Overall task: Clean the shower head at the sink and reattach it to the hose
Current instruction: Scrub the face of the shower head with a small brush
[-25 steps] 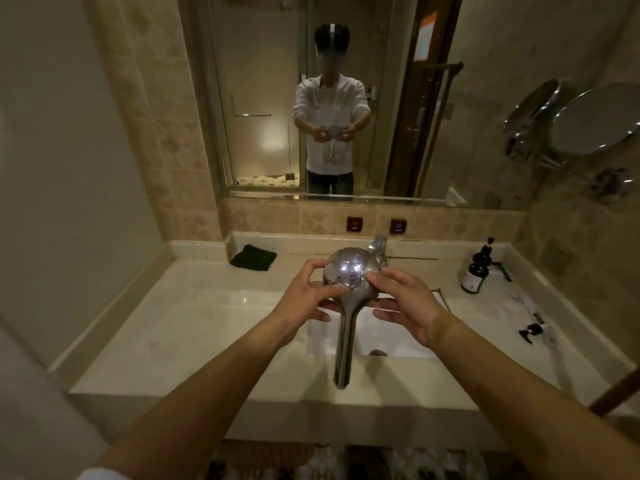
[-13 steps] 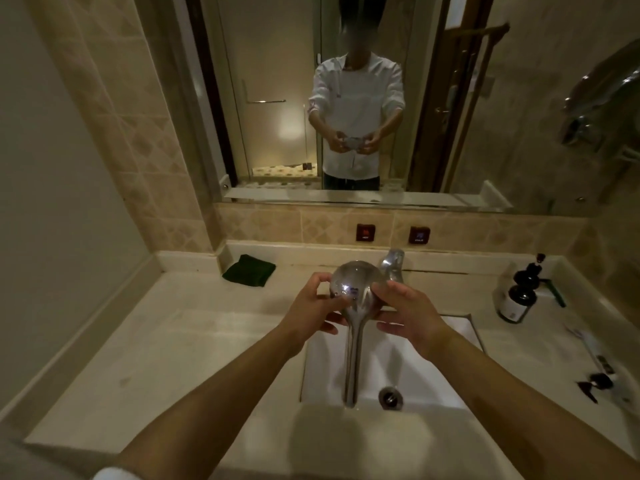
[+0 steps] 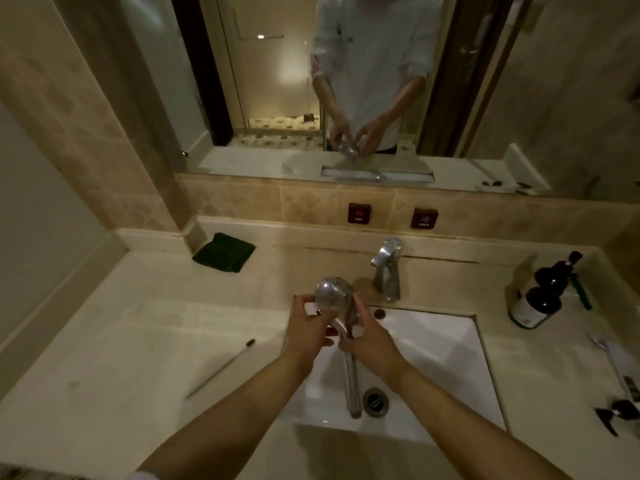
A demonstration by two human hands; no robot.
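Shower head [image 3: 331, 295] being held over sink [image 3: 450, 344], w/ both hands; long axis running near-far, round face end far and up, handle trailing toward the person above the drain [image 3: 375, 400]; left hand [image 3: 309, 332] pinching the head's left rim, fingers curling; right hand [image 3: 372, 337] gripping neck just below the head, so both equally near; tap [image 3: 387, 268] sitting just beyond and right; judging next move is shifting head rightward under the spout.
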